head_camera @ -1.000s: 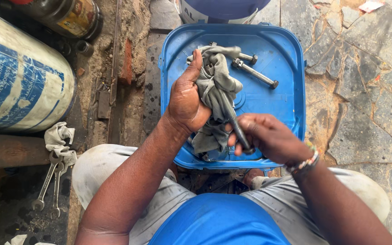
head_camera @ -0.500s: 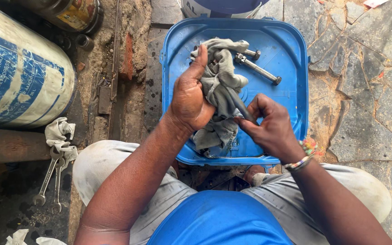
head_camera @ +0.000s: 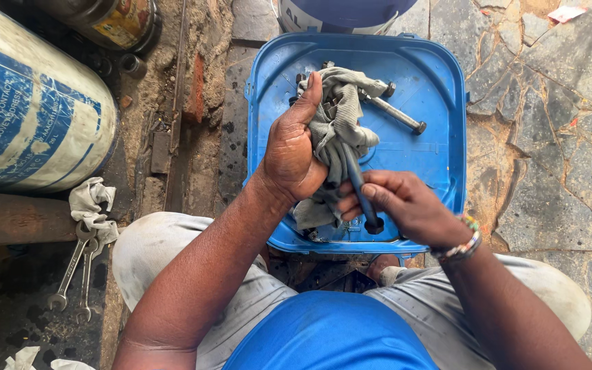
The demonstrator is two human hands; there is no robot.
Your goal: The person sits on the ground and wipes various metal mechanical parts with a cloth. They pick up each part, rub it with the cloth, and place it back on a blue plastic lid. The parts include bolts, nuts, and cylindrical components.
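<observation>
Left hand (head_camera: 290,149) closed in a tight grip on grey rag (head_camera: 334,130); right hand (head_camera: 405,205) pinching dark bolt (head_camera: 359,188), shaft wrapped in the rag. Both above blue tub (head_camera: 440,103), another bolt (head_camera: 395,113) inside.

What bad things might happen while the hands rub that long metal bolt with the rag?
The bolt might slip from the right hand and hit the blue tray. The grey rag in the left hand looks loosely bunched and could snag. The loose bolt might roll if the tray is bumped.
</observation>
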